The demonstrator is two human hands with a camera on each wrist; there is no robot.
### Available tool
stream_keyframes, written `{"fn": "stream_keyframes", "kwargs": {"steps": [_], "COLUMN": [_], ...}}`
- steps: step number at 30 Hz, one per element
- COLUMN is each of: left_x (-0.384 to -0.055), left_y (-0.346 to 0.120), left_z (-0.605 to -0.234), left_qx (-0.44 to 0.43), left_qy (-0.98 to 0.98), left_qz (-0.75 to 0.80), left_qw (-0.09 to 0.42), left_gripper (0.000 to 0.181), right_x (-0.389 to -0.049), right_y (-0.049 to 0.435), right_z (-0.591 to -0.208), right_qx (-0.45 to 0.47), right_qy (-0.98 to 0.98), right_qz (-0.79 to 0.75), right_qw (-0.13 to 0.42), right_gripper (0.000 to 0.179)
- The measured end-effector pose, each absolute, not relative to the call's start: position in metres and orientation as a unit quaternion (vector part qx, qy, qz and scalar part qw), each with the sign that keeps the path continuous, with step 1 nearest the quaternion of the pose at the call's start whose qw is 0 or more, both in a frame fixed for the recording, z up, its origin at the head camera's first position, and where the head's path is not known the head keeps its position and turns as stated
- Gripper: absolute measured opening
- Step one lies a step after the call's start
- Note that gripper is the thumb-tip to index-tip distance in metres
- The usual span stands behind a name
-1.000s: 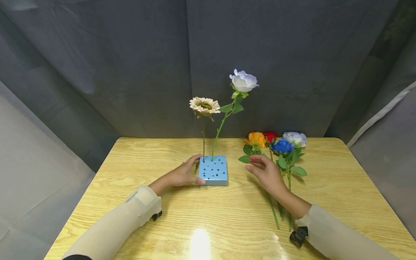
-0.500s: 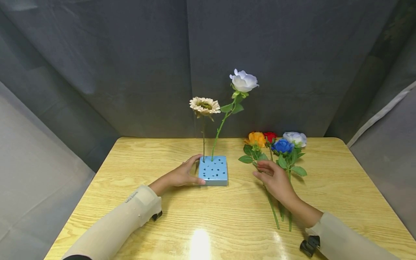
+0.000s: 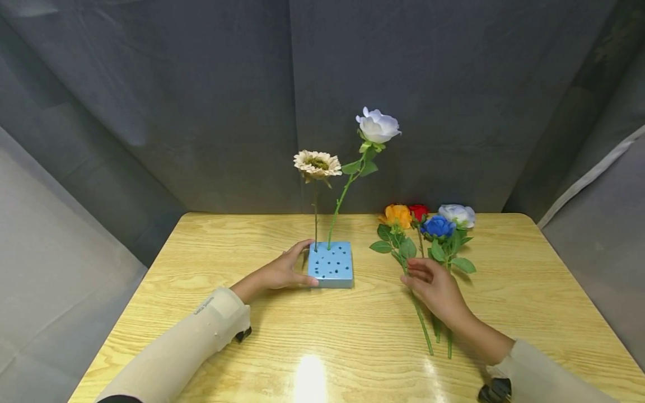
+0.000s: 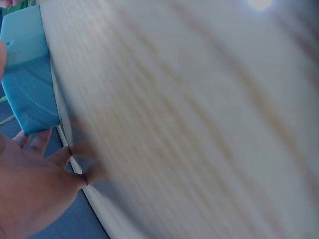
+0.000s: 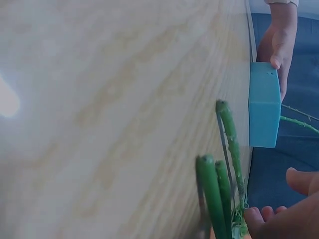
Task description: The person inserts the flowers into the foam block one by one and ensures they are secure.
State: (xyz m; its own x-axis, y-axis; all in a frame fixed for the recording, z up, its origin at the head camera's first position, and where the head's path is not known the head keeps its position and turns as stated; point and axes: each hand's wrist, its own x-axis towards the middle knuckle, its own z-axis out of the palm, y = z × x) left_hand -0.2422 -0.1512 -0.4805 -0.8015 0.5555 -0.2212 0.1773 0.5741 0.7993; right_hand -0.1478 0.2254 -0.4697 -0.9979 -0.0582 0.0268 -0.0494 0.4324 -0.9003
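My left hand [image 3: 282, 272] grips the left side of a light blue block [image 3: 340, 270] dotted with holes, thumb at its front corner and fingers behind. Two artificial flowers stand in the block's back holes: a cream daisy-like flower [image 3: 317, 163] and a taller white rose [image 3: 379, 126], which leans right. My right hand [image 3: 437, 290] hovers at the stem of an orange flower [image 3: 396, 216] lying on the table. In the right wrist view the thumb [image 5: 301, 180] is apart from the fingers, near green stems [image 5: 212, 191]. Whether a fingertip touches the stem is hard to tell.
Beside the orange flower lie a red flower [image 3: 418, 211], a blue rose [image 3: 438, 226] and a pale white flower [image 3: 457, 215], stems toward the front. The wooden table [image 3: 272, 341] ends at a dark grey curtain [image 3: 227, 140].
My right hand has moved right and toward the front, from the orange flower's leaves down along its stem. The left hand, the block and the flowers have stayed in place.
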Motion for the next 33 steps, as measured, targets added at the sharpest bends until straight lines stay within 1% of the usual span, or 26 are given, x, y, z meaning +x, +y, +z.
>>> {"fn": "stream_keyframes", "kwargs": {"steps": [13, 23, 33], "left_x": [-0.243, -0.242, -0.243], "left_y": [-0.151, -0.152, -0.152], "left_z": [-0.481, -0.480, -0.480], "left_qx": [0.216, 0.213, 0.214], "left_qy": [0.855, 0.857, 0.860], "left_qz": [0.409, 0.406, 0.400], "left_qw": [0.233, 0.236, 0.233], "left_gripper": [0.114, 0.114, 0.113], "right_x": [-0.133, -0.131, -0.134], "right_y": [0.223, 0.222, 0.223], "right_z": [-0.469, -0.475, -0.476], "right_qx": [-0.017, -0.006, -0.013], "right_qy": [0.879, 0.889, 0.902], "right_qz": [-0.475, -0.457, -0.430], "right_qw": [0.020, 0.033, 0.043], "right_gripper": [0.053, 0.058, 0.058]}}
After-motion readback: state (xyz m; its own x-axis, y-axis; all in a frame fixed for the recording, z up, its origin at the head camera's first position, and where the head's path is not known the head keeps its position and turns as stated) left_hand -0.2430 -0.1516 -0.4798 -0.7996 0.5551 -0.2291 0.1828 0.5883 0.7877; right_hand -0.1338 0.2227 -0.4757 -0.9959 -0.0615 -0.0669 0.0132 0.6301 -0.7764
